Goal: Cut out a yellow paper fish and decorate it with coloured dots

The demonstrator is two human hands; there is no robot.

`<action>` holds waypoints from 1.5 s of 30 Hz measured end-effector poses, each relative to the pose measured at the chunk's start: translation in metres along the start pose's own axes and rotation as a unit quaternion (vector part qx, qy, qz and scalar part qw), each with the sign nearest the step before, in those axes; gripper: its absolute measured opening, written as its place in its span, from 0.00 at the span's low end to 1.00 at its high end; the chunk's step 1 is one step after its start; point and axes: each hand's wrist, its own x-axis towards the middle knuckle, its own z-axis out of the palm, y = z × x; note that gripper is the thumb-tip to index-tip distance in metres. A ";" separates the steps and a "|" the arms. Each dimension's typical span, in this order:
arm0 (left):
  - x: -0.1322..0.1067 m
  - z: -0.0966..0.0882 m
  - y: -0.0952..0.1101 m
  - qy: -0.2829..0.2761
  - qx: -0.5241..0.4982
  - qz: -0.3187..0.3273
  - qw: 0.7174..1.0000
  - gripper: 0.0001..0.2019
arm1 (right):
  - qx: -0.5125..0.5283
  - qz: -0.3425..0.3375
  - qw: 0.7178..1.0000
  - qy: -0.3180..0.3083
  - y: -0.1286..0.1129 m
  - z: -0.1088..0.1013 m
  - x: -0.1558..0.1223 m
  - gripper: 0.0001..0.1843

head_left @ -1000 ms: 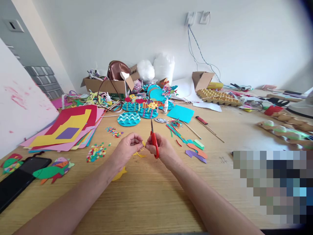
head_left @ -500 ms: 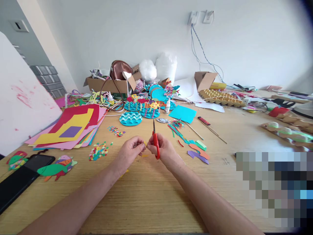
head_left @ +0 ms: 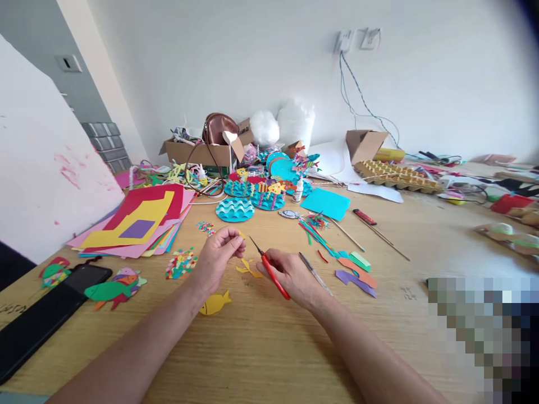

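Note:
Between the thumb and finger of my left hand (head_left: 222, 252) is a small piece of yellow paper (head_left: 241, 235), mostly hidden by the fingertips. My right hand (head_left: 286, 275) grips red-handled scissors (head_left: 274, 274), their dark blades pointing up and left toward the left fingertips, a little apart from them. Yellow paper scraps (head_left: 248, 268) lie on the table between the hands. A yellow paper fish (head_left: 216, 303) rests beside my left forearm, partly covered by it. Just right of my right hand lies a pen (head_left: 314, 270).
Colored paper dots (head_left: 181, 264), paper fish (head_left: 112, 289) and a black phone (head_left: 54, 314) lie at left, below stacked colored sheets (head_left: 164, 203). Ahead stand wavy blue discs (head_left: 234, 211) and a glue bottle (head_left: 298, 191). Paper strips (head_left: 315, 238), offcuts (head_left: 356, 280) and sticks (head_left: 389, 242) lie at right.
My right hand has drawn back right and down with the scissors, which now tilt left instead of pointing straight up. The yellow fish, scraps and pen show more. The view has shifted slightly.

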 end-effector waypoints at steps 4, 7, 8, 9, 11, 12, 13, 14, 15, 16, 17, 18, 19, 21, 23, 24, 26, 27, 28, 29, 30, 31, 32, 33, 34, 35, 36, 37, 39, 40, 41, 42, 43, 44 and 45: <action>-0.001 -0.001 0.000 -0.010 -0.004 0.000 1.000 0.07 | -0.044 -0.024 0.999 -0.004 -0.001 0.001 -0.001 0.15; -0.001 0.000 0.000 -0.020 0.000 -0.002 1.000 0.07 | -0.068 -0.030 0.997 0.007 -0.003 0.000 -0.002 0.15; -0.001 0.000 0.000 -0.026 0.001 -0.004 1.000 0.06 | -0.074 -0.032 0.997 0.010 -0.003 0.000 -0.002 0.15; -0.001 0.000 -0.001 -0.030 0.000 -0.006 1.000 0.06 | -0.079 -0.034 0.996 0.013 -0.004 0.000 -0.002 0.15; -0.001 -0.001 -0.001 -0.033 -0.008 -0.007 0.999 0.06 | -0.085 -0.040 0.995 0.017 -0.005 -0.001 -0.002 0.15; -0.001 -0.001 -0.001 -0.029 -0.015 -0.006 0.999 0.06 | -0.087 -0.043 0.995 0.019 -0.005 -0.001 -0.002 0.15; 0.000 -0.002 -0.002 -0.022 -0.023 -0.004 0.999 0.06 | -0.090 -0.044 0.995 0.020 -0.006 -0.001 -0.002 0.14; 0.000 -0.002 -0.002 -0.016 -0.030 -0.002 0.999 0.07 | -0.094 -0.043 0.994 0.022 -0.006 -0.001 -0.003 0.14; 0.001 -0.003 -0.002 -0.011 -0.036 -0.001 0.999 0.07 | -0.098 -0.041 0.994 0.023 -0.006 0.000 -0.003 0.14; 0.001 -0.003 -0.002 -0.010 -0.038 -0.002 0.999 0.07 | -0.103 -0.039 0.994 0.024 -0.006 0.000 -0.003 0.14; 0.001 -0.004 -0.002 -0.013 -0.038 -0.004 0.999 0.07 | -0.108 -0.038 0.993 0.024 -0.006 0.000 -0.003 0.14; 0.000 -0.004 -0.002 -0.018 -0.037 -0.006 0.999 0.07 | -0.113 -0.037 0.993 0.024 -0.006 0.001 -0.003 0.13; 0.000 -0.003 -0.003 -0.025 -0.034 -0.008 0.999 0.06 | -0.118 -0.037 0.992 0.024 -0.005 0.001 -0.003 0.12; -0.001 -0.002 -0.003 -0.040 -0.024 -0.008 0.999 0.06 | -0.127 -0.037 0.991 0.025 -0.006 0.001 -0.003 0.11; -0.002 -0.001 -0.004 -0.051 -0.010 -0.006 0.999 0.06 | -0.134 -0.036 0.990 0.029 -0.006 0.001 -0.003 0.11; -0.003 -0.001 -0.004 -0.054 -0.003 -0.006 0.999 0.06 | -0.137 -0.035 0.989 0.030 -0.007 0.001 -0.003 0.11; -0.004 0.000 -0.003 -0.057 0.008 -0.008 0.998 0.05 | -0.141 -0.034 0.989 0.033 -0.007 0.000 -0.003 0.12; -0.004 0.001 -0.002 -0.057 0.010 -0.011 0.998 0.05 | -0.142 -0.033 0.989 0.034 -0.008 0.000 -0.004 0.12; -0.004 0.001 -0.002 -0.055 0.012 -0.015 0.998 0.05 | -0.143 -0.033 0.989 0.035 -0.008 0.000 -0.004 0.12; -0.005 0.002 -0.001 -0.054 0.014 -0.018 0.998 0.05 | -0.144 -0.033 0.988 0.037 -0.008 0.000 -0.004 0.13; -0.005 0.002 -0.001 -0.053 0.016 -0.022 0.998 0.06 | -0.145 -0.033 0.988 0.038 -0.008 0.000 -0.004 0.13; -0.005 0.003 0.000 -0.052 0.019 -0.025 0.998 0.06 | -0.147 -0.034 0.988 0.039 -0.007 0.000 -0.004 0.13; -0.005 0.003 0.000 -0.052 0.022 -0.027 0.998 0.06 | -0.149 -0.035 0.987 0.040 -0.007 0.000 -0.004 0.13; -0.005 0.004 0.000 -0.053 0.024 -0.028 0.998 0.06 | -0.153 -0.034 0.987 0.040 -0.007 0.000 -0.003 0.13; -0.005 0.004 0.000 -0.055 0.024 -0.029 0.998 0.06 | -0.159 -0.033 0.986 0.040 -0.007 0.000 -0.003 0.12; -0.005 0.003 -0.001 -0.056 0.024 -0.030 0.998 0.06 | -0.165 -0.031 0.985 0.040 -0.008 0.000 -0.003 0.12; -0.005 0.003 -0.001 -0.057 0.024 -0.031 0.998 0.06 | -0.172 -0.028 0.984 0.041 -0.008 0.000 -0.004 0.12; -0.004 0.002 -0.001 -0.058 0.023 -0.031 0.998 0.06 | -0.179 -0.026 0.983 0.040 -0.008 0.000 -0.004 0.12; -0.004 0.001 -0.002 -0.060 0.023 -0.032 0.997 0.06 | -0.189 -0.021 0.981 0.039 -0.009 -0.001 -0.004 0.13; -0.004 0.001 -0.002 -0.062 0.022 -0.032 0.997 0.06 | -0.194 -0.018 0.980 0.037 -0.009 -0.001 -0.005 0.13; -0.004 0.001 -0.002 -0.064 0.020 -0.032 0.997 0.06 | -0.197 -0.015 0.980 0.036 -0.010 -0.001 -0.005 0.13; -0.004 0.001 -0.002 -0.066 0.017 -0.033 0.997 0.07 | -0.200 -0.012 0.979 0.035 -0.010 0.000 -0.005 0.13; -0.004 0.001 -0.002 -0.067 0.014 -0.034 0.997 0.07 | -0.203 -0.011 0.978 0.035 -0.010 0.000 -0.005 0.13; -0.004 0.001 -0.002 -0.068 0.012 -0.034 0.997 0.07 | -0.206 -0.010 0.978 0.036 -0.010 0.000 -0.005 0.13; -0.004 0.001 -0.002 -0.068 0.010 -0.035 0.997 0.07 | -0.207 -0.010 0.978 0.037 -0.010 0.000 -0.005 0.13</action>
